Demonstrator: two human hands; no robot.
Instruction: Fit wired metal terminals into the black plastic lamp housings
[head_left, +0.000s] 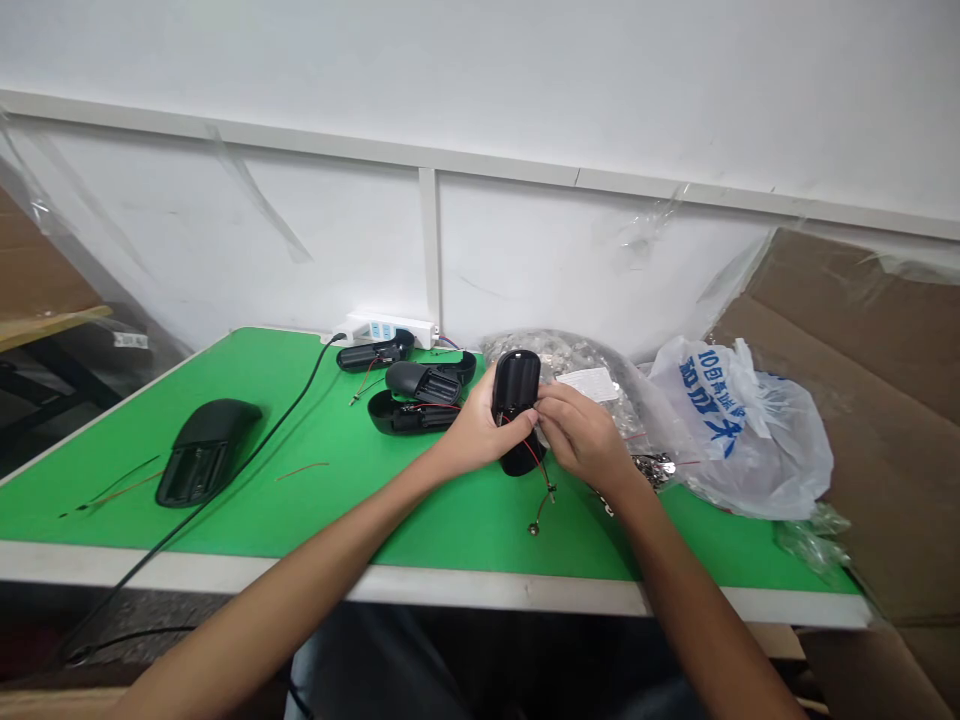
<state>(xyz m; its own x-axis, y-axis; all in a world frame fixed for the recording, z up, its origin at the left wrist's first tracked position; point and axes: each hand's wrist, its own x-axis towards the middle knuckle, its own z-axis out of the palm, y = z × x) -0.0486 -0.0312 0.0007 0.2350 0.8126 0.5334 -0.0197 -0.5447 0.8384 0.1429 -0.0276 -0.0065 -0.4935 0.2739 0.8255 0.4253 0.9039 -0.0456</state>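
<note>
A black plastic housing (517, 385) with a hollow, rounded body stands upright above the table. My left hand (484, 425) is closed around its left side, thumb across the front. Thin red wires (538, 465) hang from it, ending in small metal pieces. At the housing's right edge, the fingers of my right hand (581, 430) are pinched together; what they hold is too small or hidden. Just left of my hands lie similar black housings (424, 380) with battery slots and red wires.
Another black housing (199, 450) lies at the left beside a black cable (255, 450) running to a power strip (386, 328). A clear bag of metal parts (555, 345), loose metal pieces (656, 468) and a white plastic bag (750, 430) are at the right. Cardboard (847, 400) stands beyond.
</note>
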